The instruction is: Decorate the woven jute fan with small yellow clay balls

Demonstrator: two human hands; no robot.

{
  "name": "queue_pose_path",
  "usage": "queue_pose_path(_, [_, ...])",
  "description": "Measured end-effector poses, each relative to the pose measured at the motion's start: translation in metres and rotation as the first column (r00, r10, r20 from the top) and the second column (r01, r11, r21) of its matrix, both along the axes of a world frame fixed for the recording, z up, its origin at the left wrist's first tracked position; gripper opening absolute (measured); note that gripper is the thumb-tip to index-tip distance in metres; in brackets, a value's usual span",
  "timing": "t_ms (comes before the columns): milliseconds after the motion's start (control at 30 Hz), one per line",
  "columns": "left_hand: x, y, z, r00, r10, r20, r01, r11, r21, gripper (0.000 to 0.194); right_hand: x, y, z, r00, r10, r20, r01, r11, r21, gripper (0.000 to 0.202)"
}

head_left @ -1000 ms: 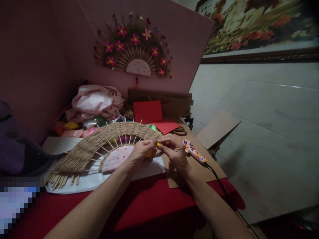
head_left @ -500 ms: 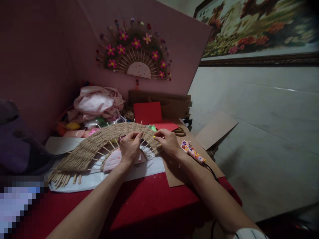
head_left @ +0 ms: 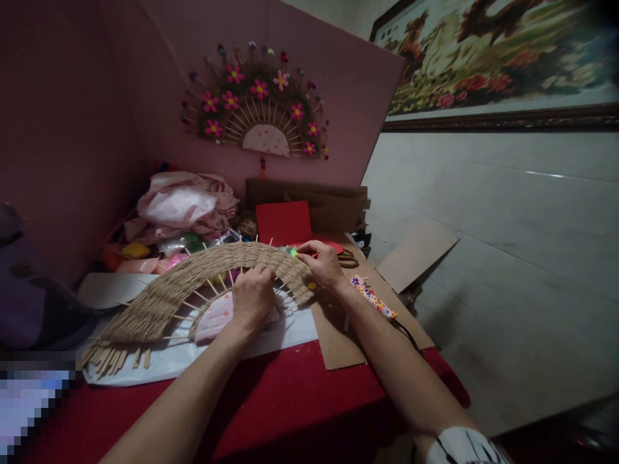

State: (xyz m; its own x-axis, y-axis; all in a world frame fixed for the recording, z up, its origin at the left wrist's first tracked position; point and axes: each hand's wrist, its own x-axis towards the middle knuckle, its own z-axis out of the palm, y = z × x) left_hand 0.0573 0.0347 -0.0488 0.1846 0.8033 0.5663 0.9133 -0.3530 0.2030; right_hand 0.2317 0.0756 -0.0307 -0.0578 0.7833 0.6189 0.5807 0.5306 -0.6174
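A half-ring fan of woven twine on thin sticks (head_left: 207,270) lies on white sheeting, with a pink dotted fabric piece (head_left: 213,321) at its centre. My left hand (head_left: 254,298) rests at the fan's inner edge, over the sticks, its fingers curled; whatever they hold is hidden. Beyond the fan's right part, my right hand (head_left: 323,265) has thumb and fingers brought together at a small bright green piece (head_left: 293,251). A small round yellow piece (head_left: 312,285) sits on the fan's right end, below that hand.
A flower-patterned glue gun (head_left: 372,298) with a cord lies on cardboard (head_left: 338,348) at right. Scissors (head_left: 348,259) and red card (head_left: 284,221) are behind. Crumpled pink fabric (head_left: 184,200) is piled at back left. A flowered fan (head_left: 258,96) stands out against the pink panel.
My right hand has moved up and away to the green piece. The yellow piece, before at its fingertips, now sits on the fan. My left hand has lowered onto the fan's inner edge.
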Motion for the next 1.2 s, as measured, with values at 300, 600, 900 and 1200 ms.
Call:
queue_pose_path(300, [-0.001,-0.003,0.001,0.986,0.041,-0.164,-0.039,0.999,0.018,0.016,0.011,-0.011,-0.014,0.962,-0.094,-0.257,0.091,0.996,-0.023,0.012])
queue_pose_path(600, [-0.001,-0.001,-0.001,0.980,0.062,-0.189,-0.052,0.997,0.061,0.016,0.011,-0.013,-0.015,0.941,-0.045,-0.335,0.028,0.998,-0.056,0.013])
queue_pose_path(900, [0.001,-0.002,0.000,0.994,0.049,-0.101,-0.037,0.992,0.120,0.016,0.006,-0.023,-0.010,0.966,-0.049,-0.253,0.055,0.998,0.020,0.009])
queue_pose_path(1200, [0.003,-0.005,0.001,0.996,0.046,-0.079,-0.032,0.984,0.176,0.017,0.003,-0.033,-0.001,0.985,-0.002,-0.171,0.030,0.986,0.164,0.006])
